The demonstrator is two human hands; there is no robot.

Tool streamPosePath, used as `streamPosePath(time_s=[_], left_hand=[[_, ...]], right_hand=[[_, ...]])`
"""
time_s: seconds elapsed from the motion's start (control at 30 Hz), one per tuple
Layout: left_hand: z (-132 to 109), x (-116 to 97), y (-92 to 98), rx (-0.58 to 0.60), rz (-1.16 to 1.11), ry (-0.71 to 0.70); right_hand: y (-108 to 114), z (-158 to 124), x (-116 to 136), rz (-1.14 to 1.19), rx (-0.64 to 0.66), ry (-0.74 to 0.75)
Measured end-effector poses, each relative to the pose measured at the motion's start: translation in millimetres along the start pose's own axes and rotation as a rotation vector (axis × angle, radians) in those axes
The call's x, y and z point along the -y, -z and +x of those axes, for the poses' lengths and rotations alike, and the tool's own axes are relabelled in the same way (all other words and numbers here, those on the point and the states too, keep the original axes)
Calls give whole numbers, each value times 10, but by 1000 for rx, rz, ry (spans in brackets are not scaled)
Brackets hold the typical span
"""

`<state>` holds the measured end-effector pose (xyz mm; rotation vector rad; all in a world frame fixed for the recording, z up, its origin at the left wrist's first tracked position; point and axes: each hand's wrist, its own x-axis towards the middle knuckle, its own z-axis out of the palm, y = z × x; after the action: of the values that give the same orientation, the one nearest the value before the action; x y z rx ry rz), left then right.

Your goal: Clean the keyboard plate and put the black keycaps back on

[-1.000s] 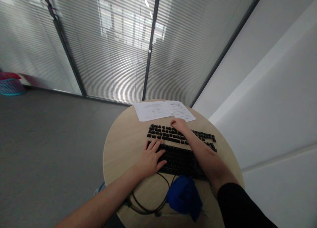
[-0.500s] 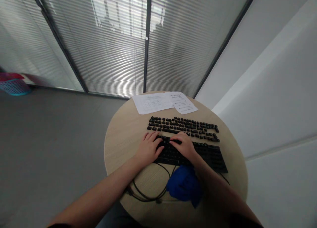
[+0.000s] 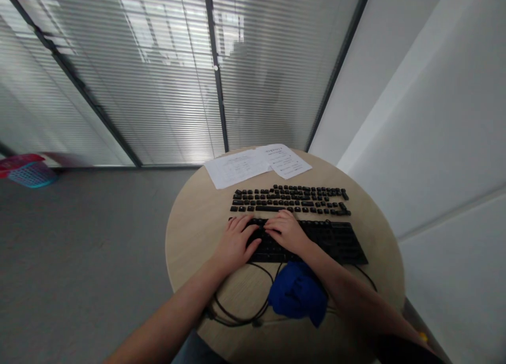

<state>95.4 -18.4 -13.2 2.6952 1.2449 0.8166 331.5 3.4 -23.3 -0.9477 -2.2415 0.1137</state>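
A black keyboard (image 3: pixel 332 240) lies on the round wooden table. My left hand (image 3: pixel 236 240) rests over its left end, fingers spread and thumb apart. Just to the right, my right hand (image 3: pixel 288 231) is bent over the upper part of the keyboard, thumb and fingertips drawn together. Anything between those fingertips is too small to make out. Behind the keyboard, loose black keycaps (image 3: pixel 306 203) are laid out in rows, with a long space bar keycap (image 3: pixel 270 208) in the front row. My hands cover the keyboard's left part.
Two printed paper sheets (image 3: pixel 239 167) overlap at the table's (image 3: pixel 190 227) far edge. A blue cloth (image 3: pixel 298 290) lies bunched near my right forearm, beside a coiled black cable (image 3: pixel 237 321). Glass panels with blinds (image 3: pixel 166 100) stand behind; a basket (image 3: pixel 31 173) is on the floor.
The head view has turned and tilted slightly. My right thumb and fingertips have come closer together over the keyboard. My left hand stays at the keyboard's left end.
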Motion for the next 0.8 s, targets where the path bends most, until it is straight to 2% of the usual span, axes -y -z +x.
streamPosePath(time_s=[0.33,0.8], left_hand=[[-10,27,-7,9,-17,4],[-15,59,-21,-12,-5,-6]], right_hand=[[9,19,11,-42,45,32],[-50,-9,-17,-15,-7,50]])
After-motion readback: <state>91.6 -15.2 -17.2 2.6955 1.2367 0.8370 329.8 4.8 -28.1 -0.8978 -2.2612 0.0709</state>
